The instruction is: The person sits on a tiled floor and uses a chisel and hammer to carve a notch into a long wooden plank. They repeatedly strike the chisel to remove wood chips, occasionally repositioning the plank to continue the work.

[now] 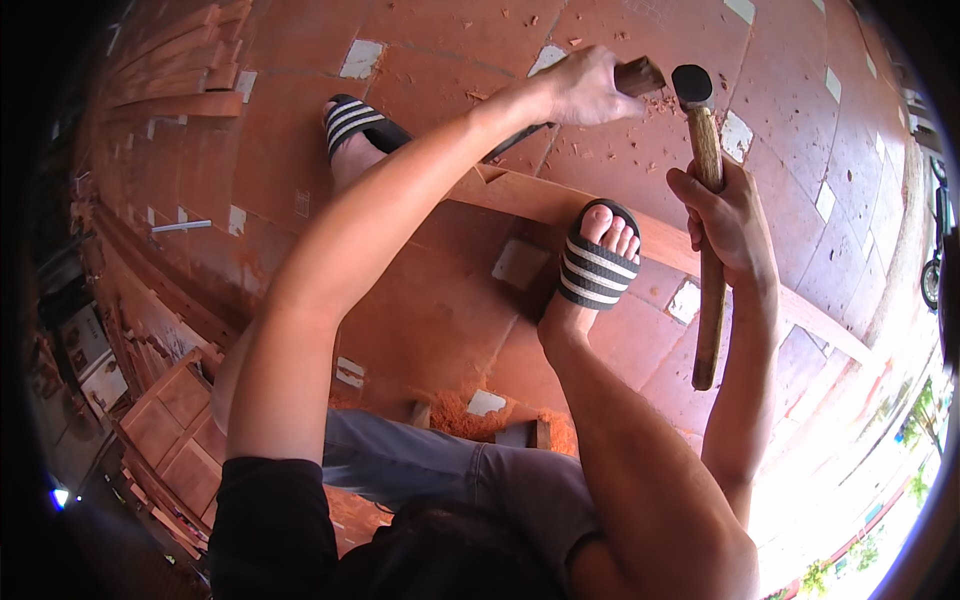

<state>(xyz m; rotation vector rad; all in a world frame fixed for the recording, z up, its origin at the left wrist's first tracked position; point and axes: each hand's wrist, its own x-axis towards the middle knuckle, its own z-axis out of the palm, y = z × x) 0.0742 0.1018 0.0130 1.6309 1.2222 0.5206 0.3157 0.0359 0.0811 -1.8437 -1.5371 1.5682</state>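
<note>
My right hand [730, 215] is closed around the wooden handle of a hammer [708, 150], held upright with its round black head at the top. My left hand [588, 88] grips the brown wooden handle of a chisel [640, 76], its butt facing the hammer head with a gap between them. The hand and forearm hide most of the chisel; a dark edge shows behind the wrist. Below lies a long reddish wooden beam [540, 198] with a notch cut near its left part. My right foot in a striped black sandal [598, 262] rests on the beam.
Wood shavings [620, 150] lie scattered over the reddish tiled floor [440, 290], with an orange sawdust heap [465, 418] near my seat. Stacked planks [180, 60] lie at far left, and a panelled wooden frame [180, 430] at near left. My left sandal [360, 122] stands beyond the beam.
</note>
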